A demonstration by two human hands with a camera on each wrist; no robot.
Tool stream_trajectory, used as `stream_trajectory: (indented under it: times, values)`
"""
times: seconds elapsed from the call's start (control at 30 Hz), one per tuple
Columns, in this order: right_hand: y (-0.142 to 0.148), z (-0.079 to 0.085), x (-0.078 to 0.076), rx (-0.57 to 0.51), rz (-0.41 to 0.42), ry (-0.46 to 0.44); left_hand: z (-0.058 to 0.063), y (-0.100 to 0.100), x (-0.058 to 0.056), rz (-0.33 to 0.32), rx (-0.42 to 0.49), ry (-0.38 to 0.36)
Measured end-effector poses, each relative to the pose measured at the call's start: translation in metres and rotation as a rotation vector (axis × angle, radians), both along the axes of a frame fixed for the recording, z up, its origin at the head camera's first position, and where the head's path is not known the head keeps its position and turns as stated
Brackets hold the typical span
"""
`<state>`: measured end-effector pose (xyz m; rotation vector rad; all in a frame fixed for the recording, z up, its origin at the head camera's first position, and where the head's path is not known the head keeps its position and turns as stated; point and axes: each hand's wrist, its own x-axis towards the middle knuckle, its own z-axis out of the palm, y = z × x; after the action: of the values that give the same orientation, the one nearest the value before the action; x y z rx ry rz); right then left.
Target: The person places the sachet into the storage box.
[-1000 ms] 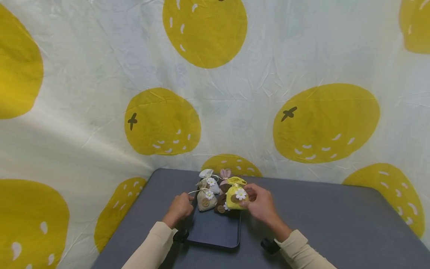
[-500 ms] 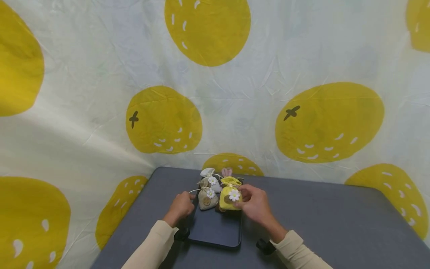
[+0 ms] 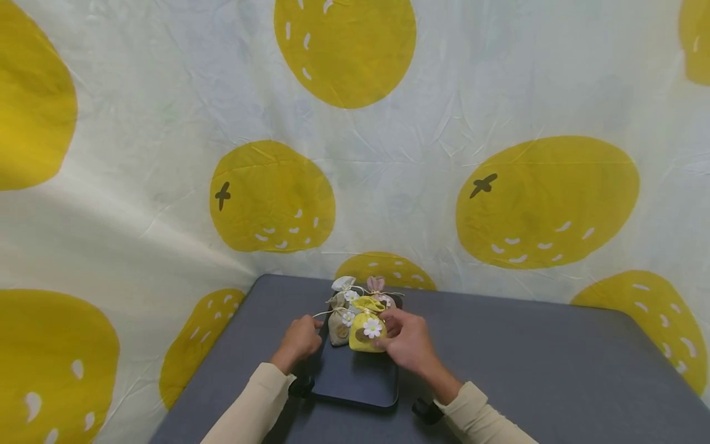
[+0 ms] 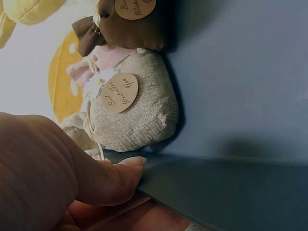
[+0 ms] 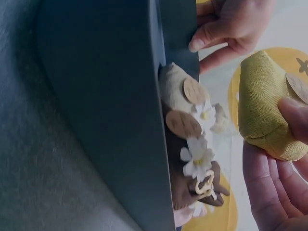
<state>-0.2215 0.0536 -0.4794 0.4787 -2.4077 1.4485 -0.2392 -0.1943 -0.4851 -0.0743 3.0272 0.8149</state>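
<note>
My right hand [image 3: 407, 342] grips a yellow drawstring pouch [image 5: 262, 101] with a white flower and a round tag. It is raised over the dark tray [image 3: 355, 382], overlapping other pouches in the head view. With thumb inside and fingers outside, my left hand [image 3: 299, 339] pinches the tray's left wall [image 4: 216, 187]. A beige linen pouch [image 4: 144, 106] stands in the tray close to that thumb. Beside it is a brown pouch [image 4: 134, 31], hidden behind the yellow one in the head view. White [image 3: 342, 283] and pink [image 3: 375, 285] pouches stand at the back.
The tray lies on a grey table [image 3: 499, 357] that extends to the right. A white cloth [image 3: 399, 185] printed with big yellow fruit hangs right behind the table's far edge.
My right hand has moved left with the yellow pouch, from the tray's right side to in front of the beige pouch. My left hand has stayed at the tray wall.
</note>
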Motion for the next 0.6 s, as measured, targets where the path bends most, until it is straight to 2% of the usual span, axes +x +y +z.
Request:
stream_trajectory:
  times: [0.43,0.6]
  values:
    - [-0.015,-0.008,0.008,0.037,0.071,0.013,0.000,0.002,-0.001,0.014,-0.011,-0.002]
    - [-0.021,-0.014,0.011,0.088,0.084,0.024,0.000,0.001,-0.001,0.024,-0.005,-0.010]
